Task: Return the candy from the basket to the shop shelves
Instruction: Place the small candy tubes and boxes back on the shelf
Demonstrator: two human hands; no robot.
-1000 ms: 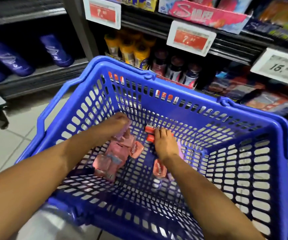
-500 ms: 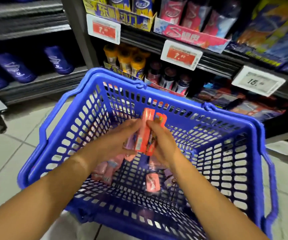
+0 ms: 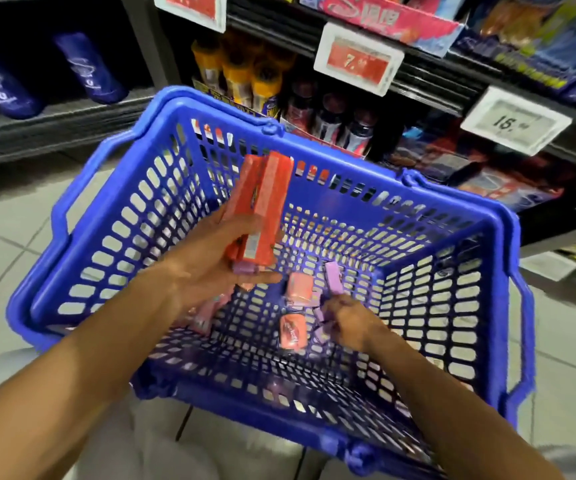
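Note:
A blue plastic basket (image 3: 113, 216) sits in front of me on the floor. My left hand (image 3: 210, 265) holds two long orange candy packs (image 3: 262, 209) upright above the basket, with a small purple pack (image 3: 245, 269) under them. My right hand (image 3: 348, 320) reaches down to the basket floor, its fingers curled on small purple candy packs (image 3: 321, 315). Loose orange packs (image 3: 292, 331) and a purple pack (image 3: 333, 277) lie on the basket floor. Pink packs (image 3: 207, 317) lie partly hidden beneath my left hand.
Shop shelves (image 3: 418, 88) stand behind the basket with price tags (image 3: 357, 60), yellow-capped bottles (image 3: 245, 77), dark bottles (image 3: 331, 123) and a pink display box (image 3: 393, 22). Blue packets (image 3: 89, 67) lie on a left shelf. Grey tiled floor (image 3: 9, 244) surrounds the basket.
The orange packs passed fully into my left hand, which lifted them. My right hand let go and dropped to the basket floor onto the purple packs.

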